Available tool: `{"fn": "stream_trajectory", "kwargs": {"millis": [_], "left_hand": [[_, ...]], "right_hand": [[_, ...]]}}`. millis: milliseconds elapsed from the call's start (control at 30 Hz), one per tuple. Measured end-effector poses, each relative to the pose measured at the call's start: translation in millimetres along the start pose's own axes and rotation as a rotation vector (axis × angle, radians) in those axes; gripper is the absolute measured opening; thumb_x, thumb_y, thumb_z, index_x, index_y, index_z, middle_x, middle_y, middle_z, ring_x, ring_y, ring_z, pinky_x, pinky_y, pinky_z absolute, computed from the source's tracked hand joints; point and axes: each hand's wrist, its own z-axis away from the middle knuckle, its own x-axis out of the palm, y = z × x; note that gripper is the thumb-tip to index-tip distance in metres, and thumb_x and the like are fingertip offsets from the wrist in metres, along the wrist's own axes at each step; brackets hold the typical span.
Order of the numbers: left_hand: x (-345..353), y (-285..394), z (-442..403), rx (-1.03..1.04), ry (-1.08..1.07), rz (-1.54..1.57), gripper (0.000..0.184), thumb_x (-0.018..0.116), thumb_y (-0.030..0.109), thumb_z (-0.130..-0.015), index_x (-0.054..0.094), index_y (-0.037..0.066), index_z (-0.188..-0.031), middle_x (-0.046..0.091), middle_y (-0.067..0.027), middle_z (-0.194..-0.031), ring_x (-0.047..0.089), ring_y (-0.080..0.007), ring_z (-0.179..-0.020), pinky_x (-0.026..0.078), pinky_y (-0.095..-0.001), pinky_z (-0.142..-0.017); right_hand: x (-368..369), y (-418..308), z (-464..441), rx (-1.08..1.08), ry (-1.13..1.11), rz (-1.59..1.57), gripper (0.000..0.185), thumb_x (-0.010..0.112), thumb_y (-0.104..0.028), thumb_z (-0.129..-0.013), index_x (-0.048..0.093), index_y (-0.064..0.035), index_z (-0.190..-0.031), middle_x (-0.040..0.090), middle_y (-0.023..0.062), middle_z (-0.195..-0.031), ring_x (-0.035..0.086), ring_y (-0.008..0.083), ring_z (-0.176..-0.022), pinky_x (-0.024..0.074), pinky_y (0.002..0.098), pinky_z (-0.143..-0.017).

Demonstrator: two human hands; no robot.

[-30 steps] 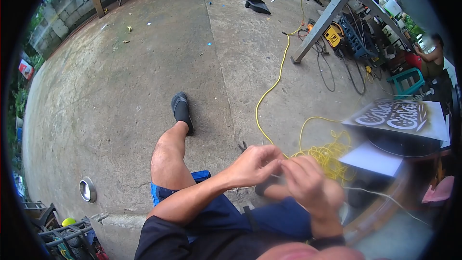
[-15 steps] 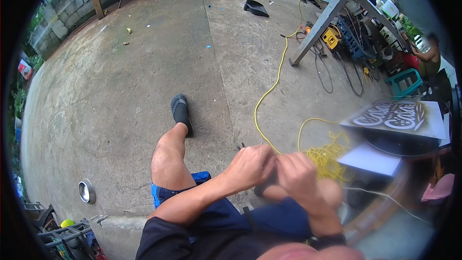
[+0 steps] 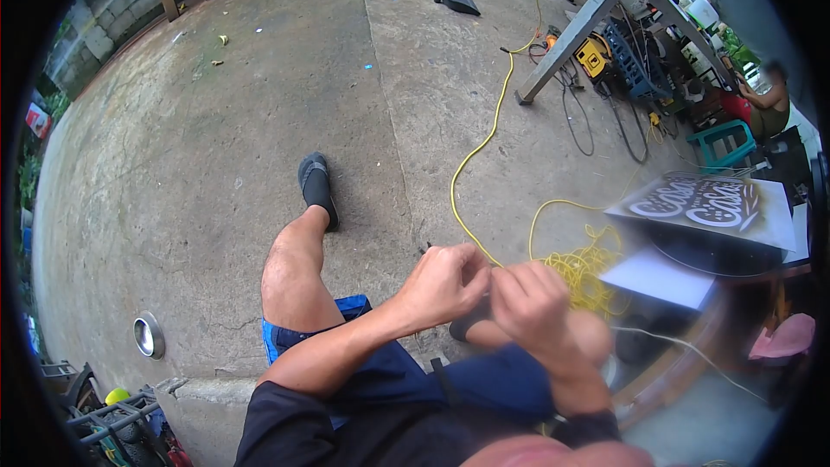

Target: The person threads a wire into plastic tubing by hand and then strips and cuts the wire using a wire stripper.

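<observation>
My left hand (image 3: 443, 287) is closed in a pinch above my lap, its fingertips meeting those of my right hand (image 3: 529, 301). The right hand is also pinched, with thumb and fingers pressed together. Whatever lies between the fingertips is too small or hidden to make out. A small dark tip (image 3: 424, 249) shows just past the left knuckles; I cannot tell whether it is in the hand or on the floor. Behind the right hand lies a tangled heap of yellow cord (image 3: 590, 275).
Stencilled sign boards (image 3: 705, 201) rest on a dark round surface at right, above a white sheet (image 3: 661, 277). Yellow cable (image 3: 474, 156) crosses the concrete. A metal bowl (image 3: 149, 335) sits at left. A teal stool (image 3: 723, 145), a yellow tool (image 3: 594, 58) and a seated person are farther right.
The view has shifted slightly, so the floor and objects sit a little higher and left. My hands stay together at the fingertips, with the fingers slightly rearranged and a small gap showing.
</observation>
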Motion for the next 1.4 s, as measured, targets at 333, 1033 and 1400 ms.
{"fn": "stream_trajectory", "kwargs": {"millis": [333,1033,1400], "left_hand": [[1.1,-1.3,-1.9,0.015,-0.073,-0.040,0.017,0.067,0.012,-0.086,0.065,-0.005,-0.086,0.066,-0.0194,-0.070,0.067,-0.0261,-0.062,0.051,-0.0363,-0.058],[-3.1,-8.3,-6.6,0.262,-0.134,-0.127,0.012,0.067,0.006,-0.081,0.063,-0.004,-0.086,0.065,-0.0203,-0.073,0.067,-0.0341,-0.065,0.052,-0.0401,-0.060],[-0.2,-3.8,-14.6,0.011,-0.200,0.055,0.015,0.062,0.008,-0.098,0.063,-0.006,-0.095,0.068,-0.0045,-0.078,0.064,-0.0089,-0.070,0.054,-0.0253,-0.065]], "right_hand": [[1.9,-1.0,0.6,0.062,-0.065,-0.053,0.012,0.069,-0.009,-0.070,0.059,-0.0064,-0.076,0.051,0.0056,-0.069,0.054,0.0238,-0.061,0.0439,0.0368,-0.054],[2.9,-3.0,0.4,0.069,-0.145,-0.044,0.012,0.067,-0.010,-0.069,0.056,-0.0098,-0.071,0.051,0.0047,-0.070,0.055,0.0233,-0.066,0.0435,0.0361,-0.057],[17.6,8.1,11.1,0.133,0.114,-0.180,0.015,0.071,-0.017,-0.076,0.058,-0.0088,-0.075,0.056,0.0053,-0.076,0.058,0.0227,-0.072,0.0507,0.0358,-0.062]]}}
